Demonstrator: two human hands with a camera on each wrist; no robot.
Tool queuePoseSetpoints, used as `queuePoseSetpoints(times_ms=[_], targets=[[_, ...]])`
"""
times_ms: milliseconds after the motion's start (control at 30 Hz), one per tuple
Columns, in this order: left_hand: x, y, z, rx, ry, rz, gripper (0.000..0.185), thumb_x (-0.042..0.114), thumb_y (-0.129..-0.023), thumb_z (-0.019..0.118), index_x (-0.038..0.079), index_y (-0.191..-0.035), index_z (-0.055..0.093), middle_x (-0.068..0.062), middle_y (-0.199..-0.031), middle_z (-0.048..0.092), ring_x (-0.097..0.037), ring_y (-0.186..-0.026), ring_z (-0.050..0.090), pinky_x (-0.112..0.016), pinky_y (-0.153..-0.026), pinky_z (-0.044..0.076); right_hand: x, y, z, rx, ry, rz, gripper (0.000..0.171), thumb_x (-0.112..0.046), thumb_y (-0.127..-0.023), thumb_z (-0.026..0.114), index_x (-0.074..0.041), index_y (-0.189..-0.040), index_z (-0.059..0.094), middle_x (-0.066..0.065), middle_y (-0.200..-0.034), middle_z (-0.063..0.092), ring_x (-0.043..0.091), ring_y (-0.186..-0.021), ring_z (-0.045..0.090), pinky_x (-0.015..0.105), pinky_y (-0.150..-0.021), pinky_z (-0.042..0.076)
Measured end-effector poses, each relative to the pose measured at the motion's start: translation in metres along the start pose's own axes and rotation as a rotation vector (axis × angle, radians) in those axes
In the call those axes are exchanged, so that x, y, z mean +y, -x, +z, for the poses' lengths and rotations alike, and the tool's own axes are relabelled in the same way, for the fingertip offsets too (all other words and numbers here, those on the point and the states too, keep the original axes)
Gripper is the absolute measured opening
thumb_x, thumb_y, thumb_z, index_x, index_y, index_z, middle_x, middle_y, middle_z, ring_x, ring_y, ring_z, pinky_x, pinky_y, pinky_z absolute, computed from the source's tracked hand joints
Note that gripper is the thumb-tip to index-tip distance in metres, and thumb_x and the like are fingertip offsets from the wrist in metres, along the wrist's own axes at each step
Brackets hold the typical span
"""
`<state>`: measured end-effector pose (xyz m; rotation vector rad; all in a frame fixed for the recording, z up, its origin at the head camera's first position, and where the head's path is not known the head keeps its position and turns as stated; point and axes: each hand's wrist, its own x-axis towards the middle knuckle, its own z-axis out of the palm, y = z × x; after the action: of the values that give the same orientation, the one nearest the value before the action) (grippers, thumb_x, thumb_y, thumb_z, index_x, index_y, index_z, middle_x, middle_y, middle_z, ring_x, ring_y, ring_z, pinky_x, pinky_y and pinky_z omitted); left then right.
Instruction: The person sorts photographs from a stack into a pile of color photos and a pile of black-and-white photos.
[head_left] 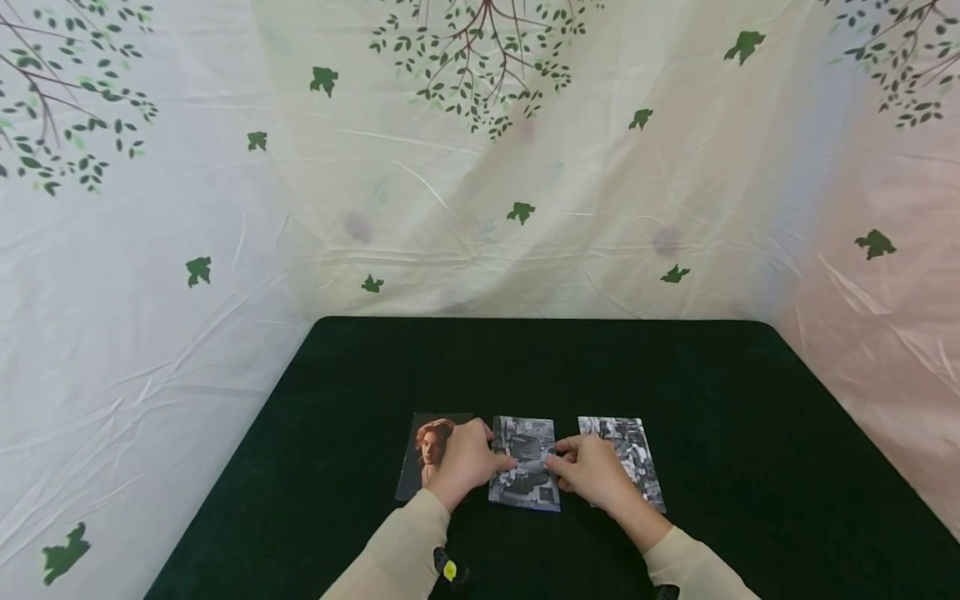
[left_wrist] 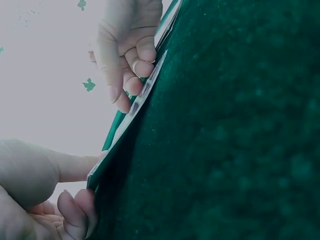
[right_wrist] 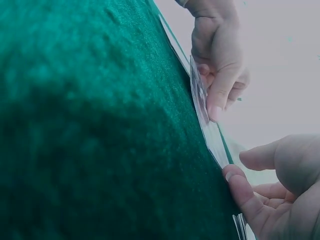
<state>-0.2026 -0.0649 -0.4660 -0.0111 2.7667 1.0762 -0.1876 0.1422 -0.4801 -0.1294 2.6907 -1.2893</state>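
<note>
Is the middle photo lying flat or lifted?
Flat: the middle photo lies on the green cloth, left hand and right hand touching its side edges.

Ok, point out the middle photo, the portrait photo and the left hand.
middle photo [head_left: 527, 483]: head view, its lower half.
portrait photo [head_left: 424, 454]: head view, left part showing.
left hand [head_left: 467, 462]: head view, back of hand.

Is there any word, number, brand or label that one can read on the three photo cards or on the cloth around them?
None can be read.
Middle grey photo card, held at its edges by left hand and right hand: only a picture, details too blurred.
Left portrait card: no text.
Right grey photo card: blurred, no legible text.
White backdrop cloth: only leaf and bird prints.
</note>
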Motion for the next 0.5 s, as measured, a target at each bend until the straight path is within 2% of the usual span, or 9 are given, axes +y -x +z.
queuePoseSetpoints(times_ms=[300,500], targets=[[0.0017,-0.0017,-0.0001,-0.006,0.031,-0.025,0.051,0.026,-0.071,0.086,0.003,-0.106,0.057,-0.010,-0.093,0.058,-0.020,-0.079,0.055,-0.040,-0.074,0.051,0.0012,-0.0009,-0.0013,0.005,-0.012,0.001,0.035,-0.020,-0.088,0.070,0.003,-0.114,0.065,-0.002,-0.072,0.064,0.011,-0.058,0.063,0.028,-0.051,0.051],[0.0002,-0.0013,-0.0008,-0.006,0.054,-0.017,0.049,0.023,-0.073,0.085,0.003,-0.106,0.055,-0.011,-0.092,0.057,-0.021,-0.079,0.055,-0.040,-0.073,0.051,0.0026,-0.0017,0.0001,0.001,-0.005,0.003,0.035,-0.021,-0.088,0.070,0.002,-0.114,0.065,-0.002,-0.071,0.064,0.011,-0.057,0.062,0.028,-0.051,0.050]])
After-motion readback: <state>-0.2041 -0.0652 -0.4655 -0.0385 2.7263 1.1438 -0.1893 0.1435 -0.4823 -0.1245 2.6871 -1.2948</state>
